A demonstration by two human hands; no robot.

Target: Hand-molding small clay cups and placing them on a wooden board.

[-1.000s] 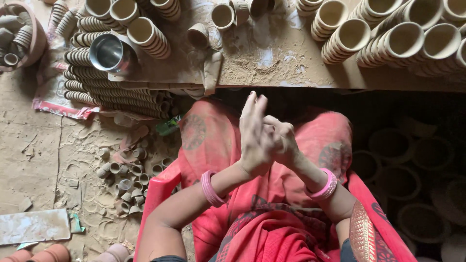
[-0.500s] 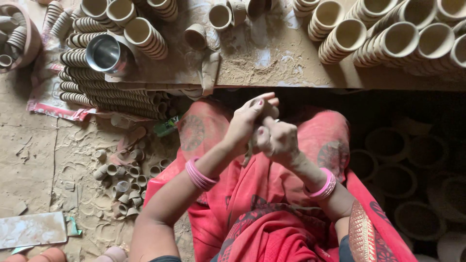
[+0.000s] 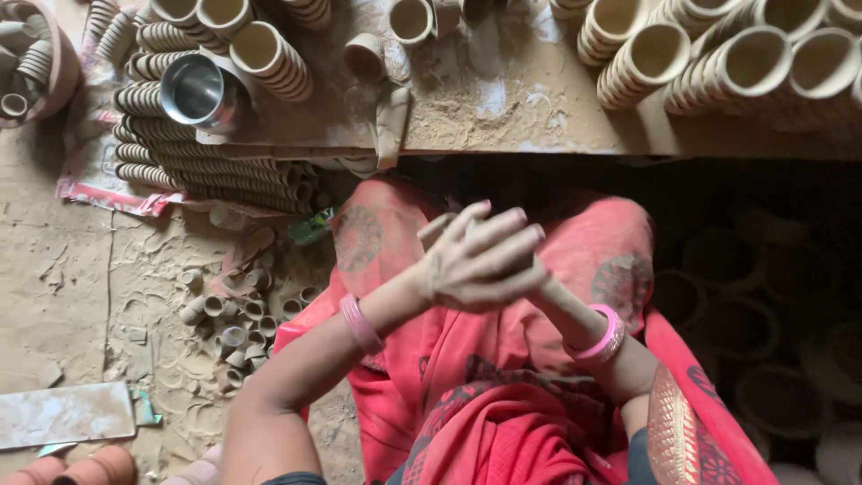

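Clay roll: a small roll of clay (image 3: 437,229) is sitting between the two palms, over the lap. Only its tip is peeking out at the upper left of the hands. It is pointing up and to the left, toward the worktop.
Left hand: the left hand (image 3: 476,260) is lying on top, and its fingers (image 3: 503,235) are stretching out flat and pressing down on the roll.
Right hand: the right hand (image 3: 539,286) is hiding under the left one, so I cannot tell how its fingers are bending. Only its wrist with a pink bangle (image 3: 603,334) is showing.
Nearer hand: both hands are touching the roll; the left one is covering it.
Lap: a red cloth (image 3: 503,395) is spreading under the hands.
Worktop: the dusty worktop (image 3: 503,99) is sitting just ahead of the hands, and its edge is near the fingertips.
Cups: rows of clay cups (image 3: 700,63) are lying on it, with a shiny steel cup (image 3: 193,90) at the left.
Floor: little clay cups (image 3: 229,314) are lying on the floor near the left arm.
Room: open space is showing between the hands and the worktop edge.
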